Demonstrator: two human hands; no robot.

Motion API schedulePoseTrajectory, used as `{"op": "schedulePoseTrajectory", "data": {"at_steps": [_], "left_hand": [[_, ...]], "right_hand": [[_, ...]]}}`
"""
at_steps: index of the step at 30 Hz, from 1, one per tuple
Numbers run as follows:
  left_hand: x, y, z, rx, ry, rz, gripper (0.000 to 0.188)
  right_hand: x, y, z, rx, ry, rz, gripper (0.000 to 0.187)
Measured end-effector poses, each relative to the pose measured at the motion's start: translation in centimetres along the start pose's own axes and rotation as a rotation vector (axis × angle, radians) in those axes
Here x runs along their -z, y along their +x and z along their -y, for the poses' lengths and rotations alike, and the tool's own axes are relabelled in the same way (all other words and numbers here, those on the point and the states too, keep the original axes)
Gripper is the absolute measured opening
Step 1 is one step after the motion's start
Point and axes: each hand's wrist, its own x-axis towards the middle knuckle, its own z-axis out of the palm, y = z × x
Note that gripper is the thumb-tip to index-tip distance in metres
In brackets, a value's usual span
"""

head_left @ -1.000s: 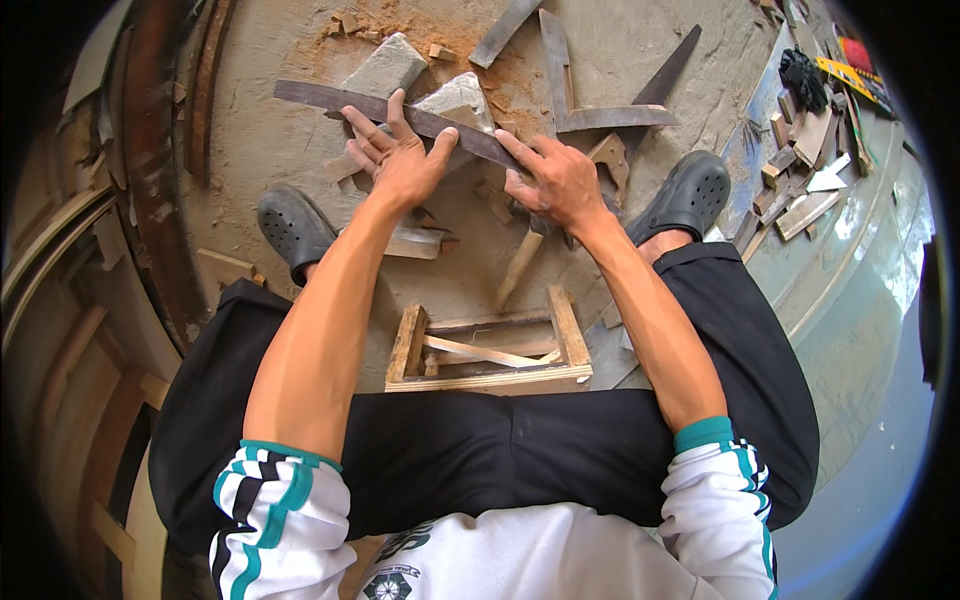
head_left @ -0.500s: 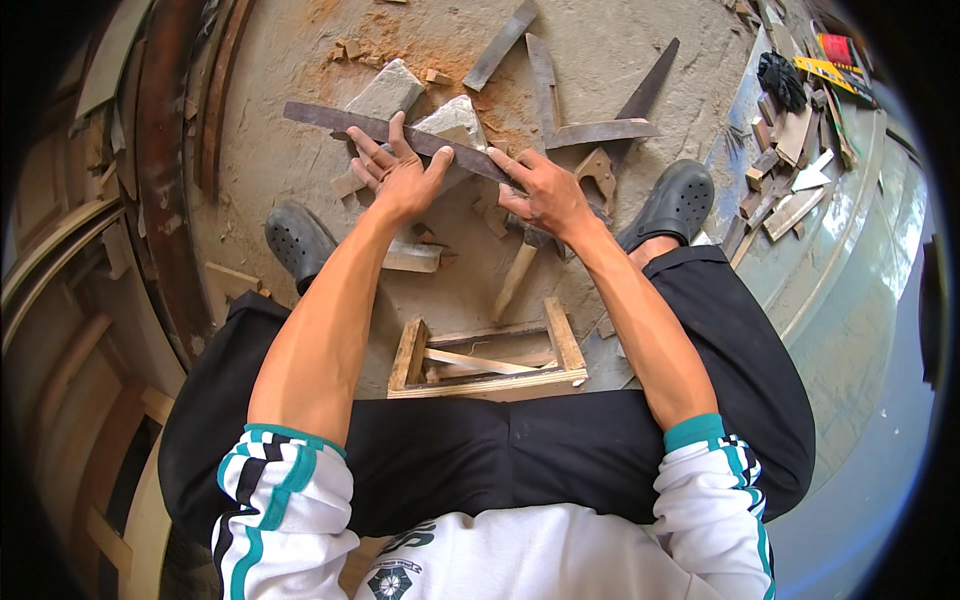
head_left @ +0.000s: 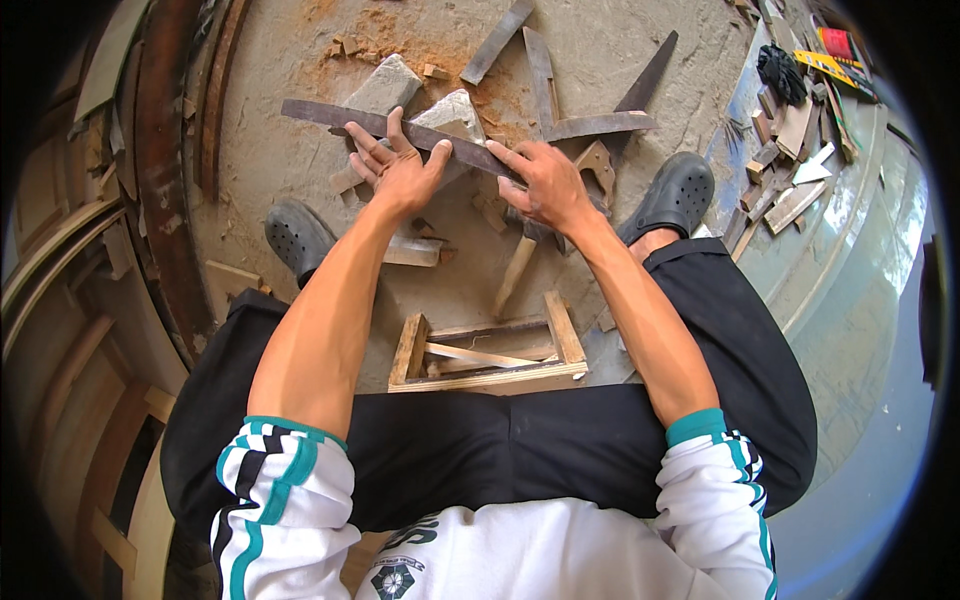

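Observation:
A long, dark flat strip (head_left: 420, 134) is held slantwise in front of me, its left end farther from me. My left hand (head_left: 405, 188) steadies its middle, with thumb and fingertips on the strip and the other fingers spread beside it. At the near right end, my right hand (head_left: 552, 190) is closed on the strip, fingers curled round it. Pale stone-like blocks (head_left: 386, 84) lie on the ground just beyond the strip. Below my right hand is a hammer (head_left: 515, 275) with a wooden handle, its head partly hidden.
A handsaw (head_left: 648, 80) and an angled square-like piece (head_left: 600, 126) lie beyond my right hand. Before my lap sits a small wooden frame (head_left: 490, 380). Scrap wood (head_left: 795, 205) is heaped at the right, and timber boards (head_left: 165, 200) line the left.

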Motion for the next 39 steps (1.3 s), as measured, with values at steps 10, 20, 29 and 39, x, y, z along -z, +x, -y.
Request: {"op": "schedulePoseTrajectory", "data": {"at_steps": [10, 20, 29, 39], "left_hand": [[-0.2, 0.3, 0.1, 0.008, -0.041, 0.003, 0.106], [-0.6, 0.4, 0.6, -0.028, -0.073, -0.021, 0.107], [-0.3, 0.3, 0.2, -0.050, -0.065, -0.025, 0.108], [-0.2, 0.2, 0.2, -0.025, -0.080, -0.006, 0.110]], "right_hand": [[-0.8, -7.1, 5.4, 0.101, 0.053, 0.540, 0.029], [-4.5, -8.9, 6.3, -0.389, 0.126, 0.457, 0.023], [-12.4, -4.7, 9.2, -0.535, 0.197, 0.412, 0.022], [-15.2, -4.6, 10.3, -0.332, 0.034, 0.538, 0.022]]}}
